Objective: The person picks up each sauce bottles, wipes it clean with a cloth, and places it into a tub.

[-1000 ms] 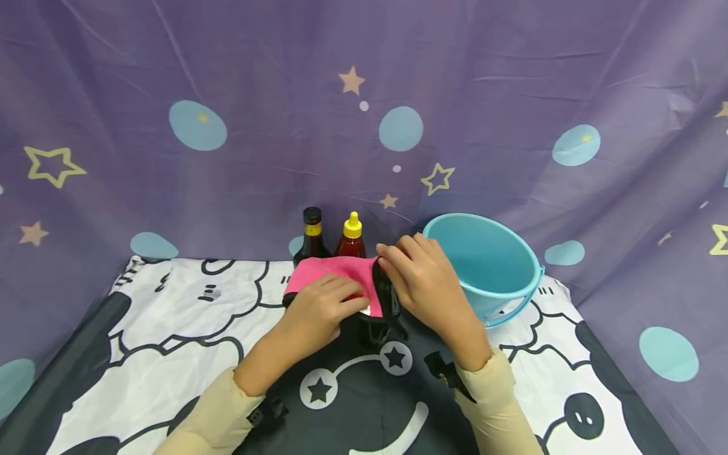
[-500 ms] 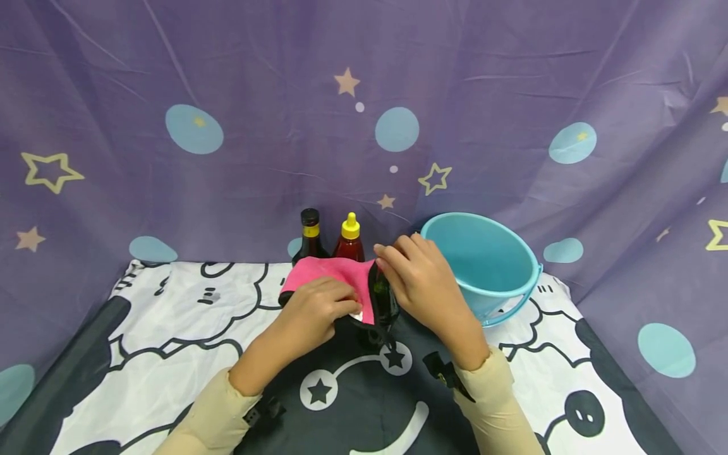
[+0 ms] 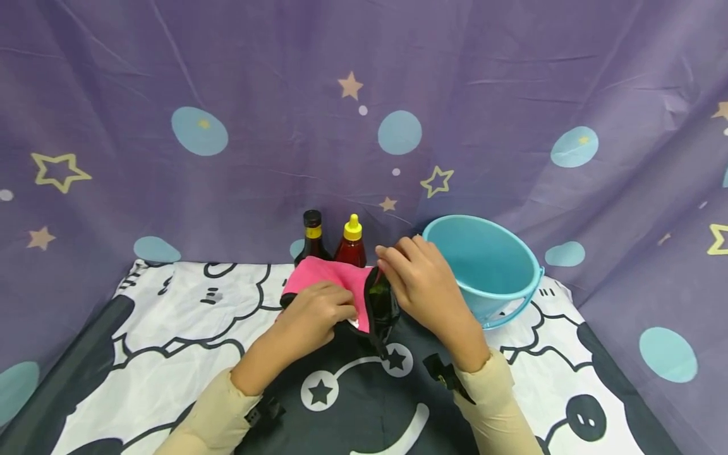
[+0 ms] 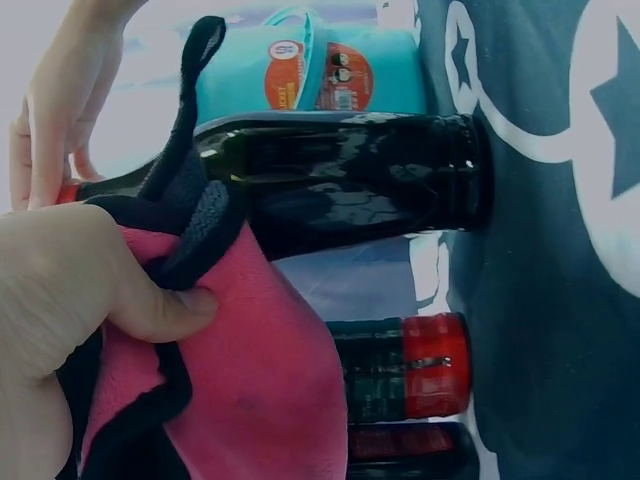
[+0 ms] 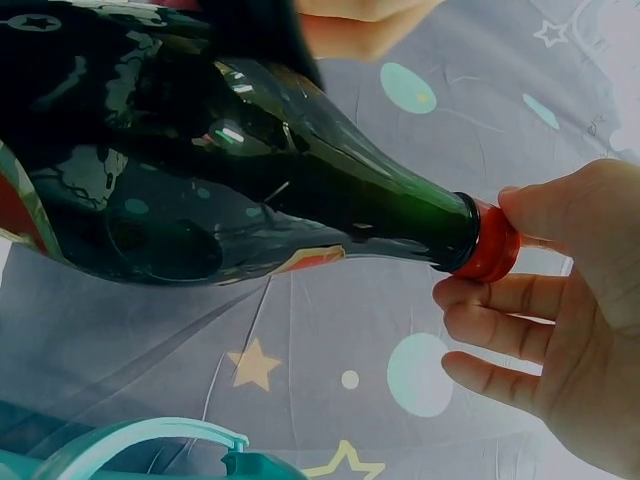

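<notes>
In the head view my left hand [image 3: 318,313] grips a pink cloth [image 3: 335,272] with black edging. A black loop stands up from this cloth [image 4: 270,360] in the left wrist view. Beside it stands a dark green glass bottle [image 3: 382,300], partly covered by the cloth's edge. My right hand [image 3: 423,278] pinches the bottle's red cap [image 5: 492,243] between thumb and forefinger, its other fingers loosely bent. In the right wrist view the bottle's green neck and shoulder are bare, and the cloth's black edge crosses its body.
Behind the cloth stand a dark bottle [image 3: 313,243] with a yellow neck band and a red sauce bottle [image 3: 351,248] with a yellow nozzle. A light blue bucket [image 3: 483,253] is just right of my right hand. A purple curtain [image 3: 273,139] hangs behind.
My left hand has shifted slightly left with the cloth, whose right edge has drawn back so more of the green bottle shows. My right hand stays at the cap.
</notes>
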`<state>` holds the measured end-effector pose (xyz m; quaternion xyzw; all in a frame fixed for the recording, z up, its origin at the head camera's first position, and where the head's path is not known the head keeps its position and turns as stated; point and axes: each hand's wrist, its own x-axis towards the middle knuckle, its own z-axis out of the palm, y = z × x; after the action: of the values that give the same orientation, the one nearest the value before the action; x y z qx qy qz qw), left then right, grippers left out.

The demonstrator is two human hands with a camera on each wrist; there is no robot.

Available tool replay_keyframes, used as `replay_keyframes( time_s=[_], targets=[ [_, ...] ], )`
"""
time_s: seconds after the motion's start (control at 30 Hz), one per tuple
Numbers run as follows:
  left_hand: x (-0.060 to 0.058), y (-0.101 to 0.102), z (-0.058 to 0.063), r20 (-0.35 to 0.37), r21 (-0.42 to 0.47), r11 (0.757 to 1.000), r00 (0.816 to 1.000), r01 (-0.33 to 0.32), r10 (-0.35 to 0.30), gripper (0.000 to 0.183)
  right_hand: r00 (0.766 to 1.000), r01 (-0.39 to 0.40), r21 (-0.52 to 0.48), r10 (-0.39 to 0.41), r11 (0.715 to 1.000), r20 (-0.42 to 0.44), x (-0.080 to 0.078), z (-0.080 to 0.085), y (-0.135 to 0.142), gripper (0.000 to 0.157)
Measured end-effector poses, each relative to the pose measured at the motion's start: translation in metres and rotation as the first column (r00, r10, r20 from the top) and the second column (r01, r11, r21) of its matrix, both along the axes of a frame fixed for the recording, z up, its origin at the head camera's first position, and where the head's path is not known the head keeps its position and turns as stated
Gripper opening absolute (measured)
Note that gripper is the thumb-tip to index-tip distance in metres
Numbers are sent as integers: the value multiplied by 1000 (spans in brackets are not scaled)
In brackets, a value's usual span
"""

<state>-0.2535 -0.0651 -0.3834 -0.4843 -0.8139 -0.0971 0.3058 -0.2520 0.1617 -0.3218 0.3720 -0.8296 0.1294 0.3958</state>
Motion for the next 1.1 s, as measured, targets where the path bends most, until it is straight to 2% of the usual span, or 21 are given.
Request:
replay_keyframes(
  time_s=[0.1, 0.3, 0.5, 0.73, 0.9, 1.0, 1.1],
  targets=[
    [-3, -1, -6, 21, -55, 998, 1000, -20, 21, 30, 1000, -3, -7, 3, 1000, -1, 0, 0, -1, 19],
    [-11, 1, -26, 96, -196, 980, 994, -35, 54, 33, 1000, -16, -1, 16, 1000, -13, 2, -1, -5, 19],
    [-11, 2, -38, 159, -210, 977, 984, -44, 79, 38, 1000, -23, -5, 23, 1000, -12, 4, 0, -7, 20],
    [-9, 3, -38, 217, -217, 974, 971, -57, 105, 39, 999, -30, -19, 30, 999, -35, 0, 1, -7, 18],
    [-8, 1, -36, 234, -199, 979, 967, -53, 100, 40, 1000, -7, -17, 7, 1000, -7, 0, 0, -4, 19],
    [-7, -1, -29, 231, -184, 982, 968, -52, 94, 43, 1000, -4, -15, 4, 1000, 0, -1, -1, -3, 20],
    [-6, -4, -19, 193, -172, 983, 976, -64, 97, 44, 1000, -4, -15, 4, 1000, 3, -1, -1, -2, 19]
  ],
)
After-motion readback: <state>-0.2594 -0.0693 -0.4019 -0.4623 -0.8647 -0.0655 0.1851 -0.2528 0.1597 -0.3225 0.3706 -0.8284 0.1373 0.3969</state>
